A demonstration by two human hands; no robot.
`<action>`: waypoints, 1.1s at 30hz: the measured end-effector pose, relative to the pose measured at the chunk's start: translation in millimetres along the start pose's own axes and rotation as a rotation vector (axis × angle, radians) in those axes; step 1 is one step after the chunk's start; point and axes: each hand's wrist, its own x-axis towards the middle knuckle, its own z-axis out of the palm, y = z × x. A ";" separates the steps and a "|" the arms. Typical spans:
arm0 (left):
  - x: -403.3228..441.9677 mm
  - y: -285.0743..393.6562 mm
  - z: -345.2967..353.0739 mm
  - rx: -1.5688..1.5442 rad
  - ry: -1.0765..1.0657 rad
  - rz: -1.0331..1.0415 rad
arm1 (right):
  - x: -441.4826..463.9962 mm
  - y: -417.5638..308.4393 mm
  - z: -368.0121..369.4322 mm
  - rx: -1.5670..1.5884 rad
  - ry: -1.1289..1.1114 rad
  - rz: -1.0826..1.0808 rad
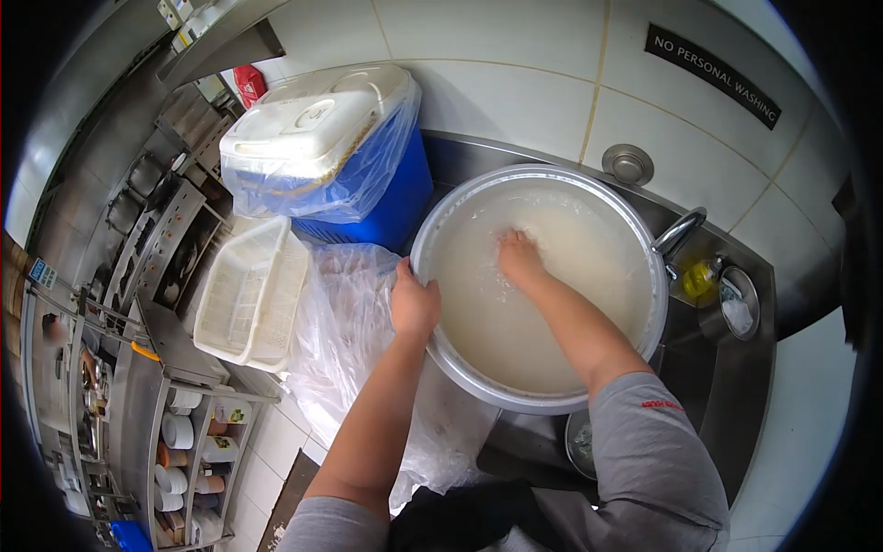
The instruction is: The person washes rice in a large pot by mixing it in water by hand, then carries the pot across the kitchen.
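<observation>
A large round metal pot (pixel 543 402) filled with cloudy whitish water (pixel 478 331) stands over the sink. My left hand (pixel 416 304) grips its rim on the left side, with the thumb over the edge. Toward the far side of the pot, my right hand (pixel 521 258) is dipped into the water, which ripples a little around it. The fingertips are under the surface, so their shape and anything in them are hidden. What lies at the bottom of the pot cannot be seen.
A faucet (pixel 679 232) rises at the pot's right, near a yellow soap bottle (pixel 701 278) and a small metal bowl (pixel 752 299). At left are a blue cooler (pixel 391 189), a white plastic basket (pixel 253 294), clear plastic bags (pixel 345 322) and shelves of dishes (pixel 179 431).
</observation>
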 end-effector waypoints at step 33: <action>2.8 -5.5 4.6 -0.014 0.016 0.020 | 8.7 80.6 -20.3 -0.129 -0.450 0.124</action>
